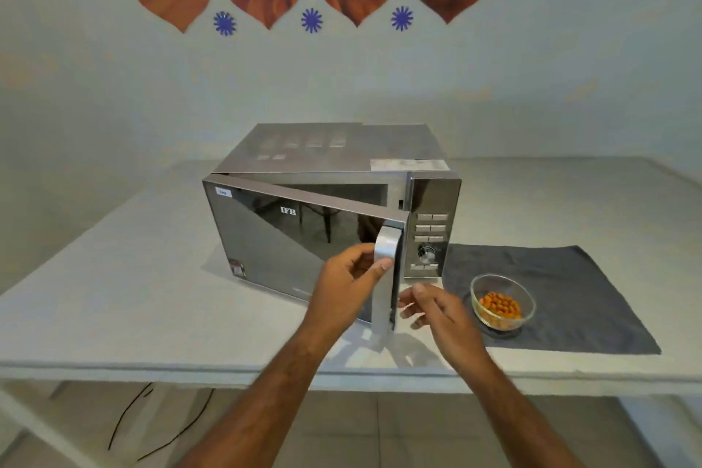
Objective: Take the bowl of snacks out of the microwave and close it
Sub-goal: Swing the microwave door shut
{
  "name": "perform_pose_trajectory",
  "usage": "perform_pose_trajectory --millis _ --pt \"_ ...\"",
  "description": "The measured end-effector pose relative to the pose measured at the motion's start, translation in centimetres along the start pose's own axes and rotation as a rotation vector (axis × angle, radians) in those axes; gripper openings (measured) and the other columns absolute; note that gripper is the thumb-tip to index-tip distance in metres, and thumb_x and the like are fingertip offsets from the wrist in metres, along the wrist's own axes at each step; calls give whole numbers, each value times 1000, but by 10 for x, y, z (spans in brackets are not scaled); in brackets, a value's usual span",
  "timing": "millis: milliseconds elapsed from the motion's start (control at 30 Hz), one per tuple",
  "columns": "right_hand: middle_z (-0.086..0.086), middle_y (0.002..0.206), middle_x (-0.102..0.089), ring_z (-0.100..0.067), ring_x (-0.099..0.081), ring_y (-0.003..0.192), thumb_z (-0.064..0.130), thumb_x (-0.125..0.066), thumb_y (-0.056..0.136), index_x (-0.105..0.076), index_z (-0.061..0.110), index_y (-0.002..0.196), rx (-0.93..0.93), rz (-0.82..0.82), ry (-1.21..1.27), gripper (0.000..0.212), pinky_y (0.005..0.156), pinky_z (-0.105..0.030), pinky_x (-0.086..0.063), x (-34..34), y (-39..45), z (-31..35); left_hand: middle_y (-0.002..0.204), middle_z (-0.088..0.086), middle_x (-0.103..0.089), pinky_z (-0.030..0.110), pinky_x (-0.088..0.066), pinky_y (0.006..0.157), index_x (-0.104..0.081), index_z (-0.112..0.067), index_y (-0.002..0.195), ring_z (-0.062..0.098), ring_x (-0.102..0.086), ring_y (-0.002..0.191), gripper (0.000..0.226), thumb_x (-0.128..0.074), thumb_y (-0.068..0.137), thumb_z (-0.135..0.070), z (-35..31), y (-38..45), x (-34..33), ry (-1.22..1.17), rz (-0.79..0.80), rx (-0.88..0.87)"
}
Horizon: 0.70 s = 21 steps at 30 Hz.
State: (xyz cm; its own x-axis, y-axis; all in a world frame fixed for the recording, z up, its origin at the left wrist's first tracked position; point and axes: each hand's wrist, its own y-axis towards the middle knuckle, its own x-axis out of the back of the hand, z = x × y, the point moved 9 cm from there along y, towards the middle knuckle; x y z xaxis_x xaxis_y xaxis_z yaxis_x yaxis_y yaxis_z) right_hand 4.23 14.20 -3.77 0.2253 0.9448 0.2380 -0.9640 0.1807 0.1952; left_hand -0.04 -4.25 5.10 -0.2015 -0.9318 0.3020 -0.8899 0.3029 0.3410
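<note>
A silver microwave point(342, 152) stands on the white table point(114, 296). Its dark mirrored door point(288, 243) is partly open, hinged at the left. My left hand point(349, 277) grips the door's silver handle point(387, 277), thumb on the front. My right hand point(433, 308) hovers just right of the door's edge, fingers apart and empty. A clear glass bowl of orange snacks point(501, 302) sits on a dark grey cloth point(569, 277) to the right of the microwave, close to my right hand. The inside of the oven is mostly hidden by the door.
The microwave's control panel with buttons and a knob point(427, 254) faces me on its right side. A wall with brown and blue decorations rises behind the table. Black cables point(129, 418) lie on the tiled floor under the table.
</note>
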Motion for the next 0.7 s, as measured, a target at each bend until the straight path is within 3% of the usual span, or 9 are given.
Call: perform_pose_trajectory --millis 133,233,300,400,500,633,700 --pt "19 124 -69 -4 -65 119 45 -55 105 -64 33 131 -35 80 -141 30 93 -31 -58 -20 10 -2 100 -41 -73 1 -50 77 -69 -53 106 -14 -69 100 15 -73 99 -40 1 28 -15 2 -20 -25" --pt "28 118 -62 4 -60 118 38 -57 105 -58 29 134 -49 13 -195 31 88 -15 -49 -19 24 -4 100 -35 -76 3 -51 78 -73 -46 109 -13 -70 99 12 -73 100 -38 4 48 -21 -3 -12 -13" --pt "22 116 -63 1 -61 113 39 -52 107 -58 28 132 -63 -10 -238 28 84 -12 -44 -16 34 -6 105 -25 -78 10 -55 85 -76 -36 120 -6 -72 102 21 -72 100 -39 7 59 -26 35 -9 6" --pt "11 114 -66 -6 -63 108 42 -47 108 -59 31 121 -64 10 -308 21 88 -26 -50 -11 53 -11 117 -11 -78 26 -60 97 -73 -24 132 7 -72 108 34 -70 102 -39 9 73 -32 99 -5 27" --pt "3 128 -66 -16 -63 118 45 -44 109 -59 25 132 -89 19 -337 34 105 -42 -53 -7 68 -14 120 -6 -78 30 -61 100 -73 -20 134 11 -71 110 36 -70 102 -37 8 86 -33 101 -16 36" --pt "0 130 -66 -18 -63 119 43 -42 110 -58 23 130 -101 -7 -339 33 107 -43 -52 -5 79 -16 123 -4 -76 20 -56 97 -72 -19 135 8 -67 107 37 -71 102 -35 9 97 -37 112 -27 44" --pt "1 125 -67 -19 -64 116 42 -42 110 -59 24 127 -93 -23 -333 29 104 -41 -53 -5 81 -16 125 -3 -75 23 -56 99 -71 -19 136 10 -67 110 38 -71 102 -36 11 100 -38 121 -36 55"
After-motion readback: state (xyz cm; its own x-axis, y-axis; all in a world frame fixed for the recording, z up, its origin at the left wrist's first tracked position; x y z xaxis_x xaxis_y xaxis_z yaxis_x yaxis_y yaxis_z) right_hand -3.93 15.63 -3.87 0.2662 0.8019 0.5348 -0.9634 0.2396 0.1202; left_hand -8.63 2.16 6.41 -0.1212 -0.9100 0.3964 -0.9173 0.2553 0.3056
